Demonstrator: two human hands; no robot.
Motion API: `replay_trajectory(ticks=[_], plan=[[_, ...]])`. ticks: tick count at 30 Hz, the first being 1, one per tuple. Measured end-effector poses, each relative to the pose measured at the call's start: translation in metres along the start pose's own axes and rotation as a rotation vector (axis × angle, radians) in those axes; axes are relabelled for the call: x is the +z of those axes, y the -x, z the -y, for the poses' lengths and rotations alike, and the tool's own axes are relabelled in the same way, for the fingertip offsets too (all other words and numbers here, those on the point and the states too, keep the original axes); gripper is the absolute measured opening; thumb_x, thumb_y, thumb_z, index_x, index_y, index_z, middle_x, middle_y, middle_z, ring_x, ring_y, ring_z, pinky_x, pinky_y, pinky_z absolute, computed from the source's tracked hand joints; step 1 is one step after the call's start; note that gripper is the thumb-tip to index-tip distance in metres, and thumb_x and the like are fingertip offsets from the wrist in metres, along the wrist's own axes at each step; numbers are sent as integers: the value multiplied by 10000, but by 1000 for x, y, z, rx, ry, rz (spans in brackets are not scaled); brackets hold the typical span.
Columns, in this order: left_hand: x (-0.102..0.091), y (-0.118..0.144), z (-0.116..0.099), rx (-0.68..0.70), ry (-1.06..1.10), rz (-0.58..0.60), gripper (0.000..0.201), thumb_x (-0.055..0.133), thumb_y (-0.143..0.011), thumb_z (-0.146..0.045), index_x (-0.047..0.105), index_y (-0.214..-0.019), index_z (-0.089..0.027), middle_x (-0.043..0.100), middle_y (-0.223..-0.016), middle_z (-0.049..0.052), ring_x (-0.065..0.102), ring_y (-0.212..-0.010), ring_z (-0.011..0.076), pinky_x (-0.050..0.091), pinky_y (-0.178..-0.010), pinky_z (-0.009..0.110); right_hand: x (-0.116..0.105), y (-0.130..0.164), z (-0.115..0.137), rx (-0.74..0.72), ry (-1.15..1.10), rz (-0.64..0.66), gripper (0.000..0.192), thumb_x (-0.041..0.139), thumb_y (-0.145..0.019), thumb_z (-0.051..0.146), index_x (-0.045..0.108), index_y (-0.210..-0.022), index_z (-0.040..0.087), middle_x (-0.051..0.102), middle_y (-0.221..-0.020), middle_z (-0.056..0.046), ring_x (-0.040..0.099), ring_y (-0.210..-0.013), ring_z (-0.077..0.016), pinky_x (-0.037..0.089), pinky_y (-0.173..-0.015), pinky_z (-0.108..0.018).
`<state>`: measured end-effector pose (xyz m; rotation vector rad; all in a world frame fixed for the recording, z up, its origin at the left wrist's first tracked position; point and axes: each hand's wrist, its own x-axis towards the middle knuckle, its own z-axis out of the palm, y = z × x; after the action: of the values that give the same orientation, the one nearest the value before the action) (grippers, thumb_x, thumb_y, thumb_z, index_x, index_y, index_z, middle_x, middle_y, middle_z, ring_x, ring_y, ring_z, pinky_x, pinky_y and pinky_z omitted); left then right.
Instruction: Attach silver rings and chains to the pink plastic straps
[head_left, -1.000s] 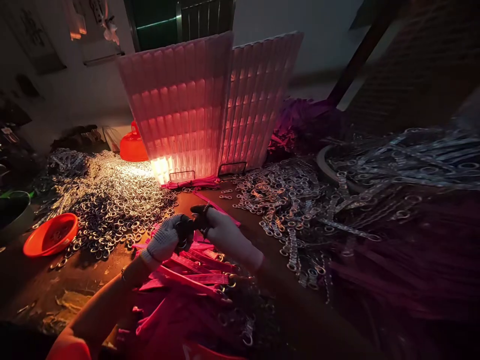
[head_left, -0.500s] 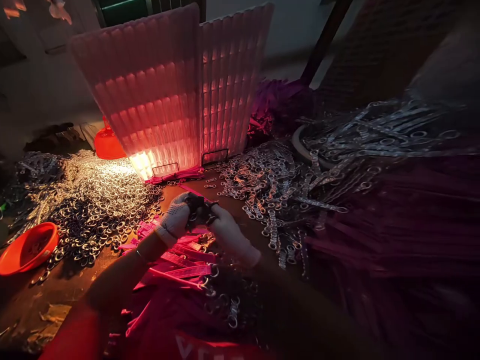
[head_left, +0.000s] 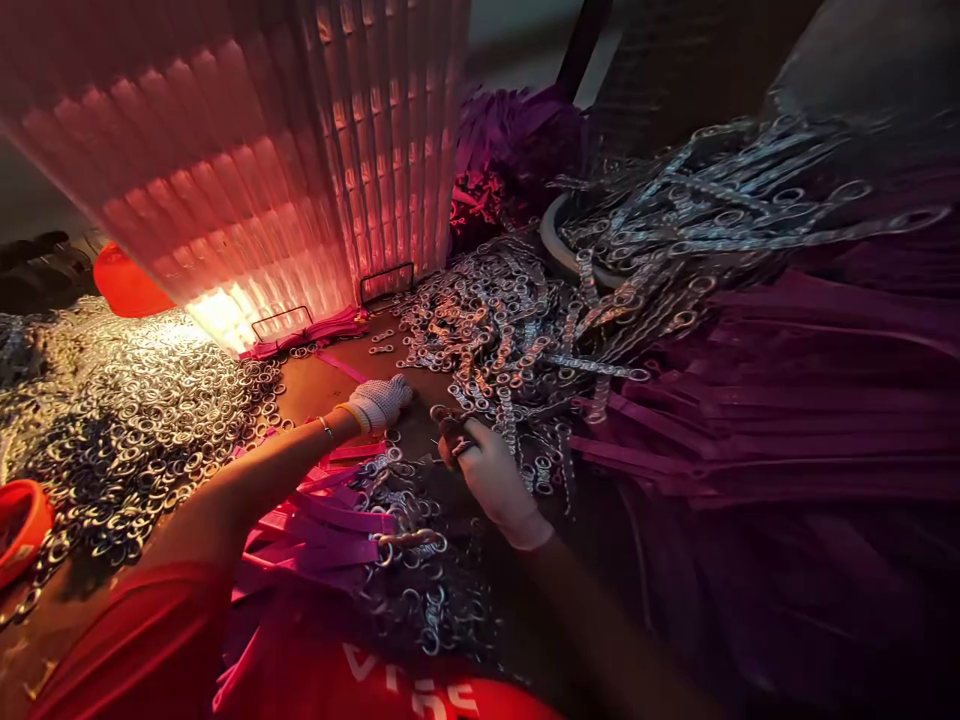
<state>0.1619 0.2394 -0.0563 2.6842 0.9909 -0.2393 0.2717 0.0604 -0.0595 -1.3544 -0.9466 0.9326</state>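
My left hand [head_left: 381,402], in a white dotted glove, is closed above the table; whatever its fingers hold is hidden. A narrow pink strap [head_left: 341,366] runs up to the back of it. To the right, my pale-gloved right hand [head_left: 499,485] is closed around a dark object [head_left: 452,430] with small loops, too dim to name. Below both hands lie pink straps [head_left: 322,520] with metal rings [head_left: 412,545] at their ends. Metal pieces with ringed ends [head_left: 502,310] are heaped beyond my right hand.
A large pile of rings [head_left: 172,410] lies at left under a lit red lamp [head_left: 131,280]. Clear ribbed panels [head_left: 247,180] stand behind. An orange bowl [head_left: 26,525] is at the left edge. A basin rim [head_left: 562,240] and dark purple straps [head_left: 765,400] are at right.
My hands, together around dark items before, are now apart: the left reaches forward and right, the right sits lower right with the dark object. The view has shifted right and down.
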Motion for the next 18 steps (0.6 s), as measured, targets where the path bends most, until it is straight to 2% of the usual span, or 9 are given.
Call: replay_trajectory(ticks=[3, 7, 9, 11, 13, 14, 16, 18], plan=[[0, 1, 2, -3, 22, -2, 245, 660, -812, -177, 711, -1046, -127, 696, -1076, 135, 690, -918, 243, 546, -814, 353, 3, 4, -1, -28, 32, 25, 356, 527, -805, 405, 693, -1014, 169, 545, -654, 22, 424, -619, -143, 373, -584, -278], [-26, 26, 16, -14, 133, -102, 233, 619, -838, -156, 736, -1040, -156, 731, -998, 88, 689, -904, 198, 533, -794, 268, 2, 5, 3, -63, 79, -10, 321, 561, -787, 409, 722, -947, 182, 659, -784, -32, 540, -779, -197, 453, -738, -335], [-46, 53, 19, -24, 213, -168, 293, 529, -922, -203, 701, -1153, -147, 737, -995, 85, 674, -783, 144, 529, -701, 232, 2, 7, 9, -32, -2, 23, 307, 600, -771, 426, 719, -923, 188, 700, -863, -58, 582, -835, -214, 473, -779, -354], [-68, 89, 13, -30, 361, -263, 380, 421, -988, -268, 632, -1276, -140, 732, -999, 95, 596, -595, 89, 487, -554, 207, 6, 8, 19, 53, -179, 157, 341, 596, -794, 471, 705, -953, 189, 717, -907, -78, 619, -813, -212, 497, -746, -359], [-85, 131, -2, 18, 832, -465, 366, 529, -949, -338, 658, -1237, -153, 728, -962, 96, 499, -483, 54, 417, -458, 193, 15, 10, 35, 101, -356, 320, 380, 519, -853, 505, 677, -1021, 204, 722, -996, -92, 653, -811, -213, 521, -706, -372], [-90, 151, -13, 51, 1002, -510, 345, 598, -913, -351, 685, -1196, -174, 729, -954, 88, 484, -473, 47, 400, -446, 189, 21, 10, 43, 90, -403, 380, 386, 466, -884, 500, 659, -1063, 218, 716, -1065, -94, 667, -840, -216, 534, -702, -386], [-93, 190, -37, 78, 1194, -508, 311, 680, -862, -369, 736, -1111, -191, 732, -898, 81, 488, -462, 56, 376, -421, 190, 35, 13, 61, 28, -418, 433, 377, 395, -925, 453, 625, -1141, 245, 687, -1185, -87, 675, -927, -218, 553, -726, -416], [-86, 221, -58, 40, 1275, -467, 299, 724, -826, -389, 773, -1036, -182, 720, -793, 76, 498, -462, 73, 381, -418, 195, 50, 19, 77, -23, -399, 440, 376, 374, -947, 408, 605, -1201, 255, 664, -1246, -82, 662, -1016, -212, 560, -778, -434]])
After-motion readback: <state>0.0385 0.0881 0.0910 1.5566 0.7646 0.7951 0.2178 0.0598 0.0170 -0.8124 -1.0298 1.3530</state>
